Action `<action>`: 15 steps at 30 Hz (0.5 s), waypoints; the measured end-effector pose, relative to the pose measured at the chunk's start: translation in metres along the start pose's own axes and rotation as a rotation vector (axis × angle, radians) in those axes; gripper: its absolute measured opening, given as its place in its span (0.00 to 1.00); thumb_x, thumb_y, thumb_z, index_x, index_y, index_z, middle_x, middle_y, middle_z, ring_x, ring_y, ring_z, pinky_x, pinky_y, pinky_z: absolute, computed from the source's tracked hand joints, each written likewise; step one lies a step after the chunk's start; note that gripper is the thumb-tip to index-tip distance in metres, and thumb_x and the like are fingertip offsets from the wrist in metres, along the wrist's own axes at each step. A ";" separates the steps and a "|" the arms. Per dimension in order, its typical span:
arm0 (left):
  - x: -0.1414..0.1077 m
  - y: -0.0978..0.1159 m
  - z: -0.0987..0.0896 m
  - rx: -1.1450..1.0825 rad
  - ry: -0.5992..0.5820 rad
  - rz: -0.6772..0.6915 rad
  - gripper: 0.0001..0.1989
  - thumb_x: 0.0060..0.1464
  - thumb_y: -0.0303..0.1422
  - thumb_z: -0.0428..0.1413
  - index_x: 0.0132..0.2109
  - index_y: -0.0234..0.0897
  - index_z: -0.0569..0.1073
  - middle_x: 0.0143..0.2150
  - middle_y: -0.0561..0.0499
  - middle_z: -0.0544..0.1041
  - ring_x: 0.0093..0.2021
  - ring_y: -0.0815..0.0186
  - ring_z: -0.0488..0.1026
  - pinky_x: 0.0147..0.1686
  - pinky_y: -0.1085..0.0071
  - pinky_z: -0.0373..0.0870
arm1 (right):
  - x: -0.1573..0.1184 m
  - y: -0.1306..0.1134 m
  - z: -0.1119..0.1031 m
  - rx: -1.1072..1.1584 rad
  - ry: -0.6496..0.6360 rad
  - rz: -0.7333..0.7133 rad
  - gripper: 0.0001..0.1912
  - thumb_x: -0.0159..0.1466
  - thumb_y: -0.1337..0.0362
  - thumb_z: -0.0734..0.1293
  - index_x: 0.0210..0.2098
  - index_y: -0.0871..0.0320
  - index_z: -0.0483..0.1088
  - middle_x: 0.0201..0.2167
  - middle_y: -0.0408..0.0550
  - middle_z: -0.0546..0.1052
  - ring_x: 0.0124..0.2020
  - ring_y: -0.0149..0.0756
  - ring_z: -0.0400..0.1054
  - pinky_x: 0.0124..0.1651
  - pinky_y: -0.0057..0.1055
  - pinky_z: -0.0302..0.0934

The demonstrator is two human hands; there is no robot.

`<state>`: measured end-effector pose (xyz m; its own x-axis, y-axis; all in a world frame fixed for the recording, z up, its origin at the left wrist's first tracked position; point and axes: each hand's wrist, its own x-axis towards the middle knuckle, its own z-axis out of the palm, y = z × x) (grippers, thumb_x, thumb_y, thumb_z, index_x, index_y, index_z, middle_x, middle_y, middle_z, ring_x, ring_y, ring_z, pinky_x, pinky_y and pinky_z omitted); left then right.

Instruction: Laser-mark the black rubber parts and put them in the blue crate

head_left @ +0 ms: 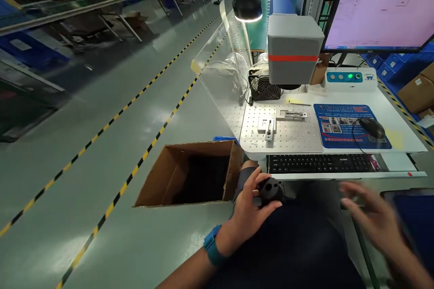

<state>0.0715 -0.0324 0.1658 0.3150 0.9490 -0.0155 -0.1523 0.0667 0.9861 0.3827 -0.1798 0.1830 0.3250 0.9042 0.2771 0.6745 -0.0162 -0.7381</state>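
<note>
Left hand (249, 210) grips black part (270, 190); mat (351, 125) print unreadable.

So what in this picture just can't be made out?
- Right hand, head view: motion blur smears it, so whether it holds anything is unclear.
- Small black part in the left hand: the fingers cover one side; its shape is partly hidden.
- Cardboard box: inside is too dark to see.
- Monitor: cut off by the edge, text too small.

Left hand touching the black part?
Touching. Head view: the left hand wraps its fingers and thumb around the black part over the lap, with no gap visible. The right hand is blurred and apart from it.
</note>
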 end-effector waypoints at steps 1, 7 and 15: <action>0.000 0.000 0.006 0.077 -0.028 0.082 0.44 0.37 0.21 0.71 0.63 0.34 0.67 0.54 0.38 0.77 0.57 0.48 0.72 0.48 0.64 0.75 | 0.006 -0.019 0.023 0.101 -0.049 0.007 0.19 0.65 0.53 0.69 0.55 0.46 0.71 0.51 0.54 0.75 0.44 0.46 0.74 0.47 0.45 0.73; 0.014 -0.003 0.026 0.571 -0.135 0.593 0.46 0.53 0.31 0.67 0.71 0.48 0.51 0.58 0.42 0.75 0.55 0.55 0.75 0.50 0.59 0.78 | 0.030 -0.083 0.111 0.337 -0.188 -0.066 0.34 0.60 0.51 0.73 0.62 0.51 0.63 0.63 0.55 0.65 0.62 0.51 0.62 0.63 0.50 0.62; 0.022 0.023 0.008 0.120 -0.553 0.033 0.36 0.60 0.33 0.60 0.70 0.48 0.55 0.67 0.41 0.66 0.65 0.52 0.65 0.64 0.51 0.66 | 0.043 -0.068 0.088 0.439 -0.423 0.065 0.22 0.67 0.56 0.68 0.60 0.46 0.66 0.57 0.49 0.72 0.59 0.46 0.66 0.63 0.48 0.60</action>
<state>0.0822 -0.0119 0.1898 0.7606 0.6451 0.0730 -0.0731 -0.0266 0.9970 0.2925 -0.1023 0.1910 0.0047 0.9998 0.0215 0.2971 0.0191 -0.9547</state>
